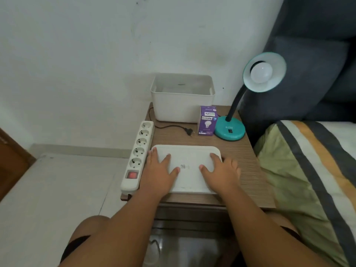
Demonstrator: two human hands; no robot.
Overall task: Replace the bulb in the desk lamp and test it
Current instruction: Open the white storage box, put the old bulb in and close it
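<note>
Both hands lie flat, fingers spread, on a smooth white rounded-corner lid (189, 162) at the table's (248, 170) near edge: left hand (160, 175) on its left part, right hand (221, 174) on its right, neither clamped on anything. Teal lamp (230, 131) stands at the far right corner, black gooseneck curving up to a round shade holding a frosted bulb (261, 72), unlit. Purple bulb box (207, 121) just left of the base. Loose black plug (189, 131) lies nearby. White bin (182, 99) behind; power strip (137, 157) along the left edge. Wood-grain top, pale wall, striped bedding to the right.

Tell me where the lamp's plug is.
In the head view, the plug lies unplugged on the table, between the power strip and the purple bulb box.
</note>
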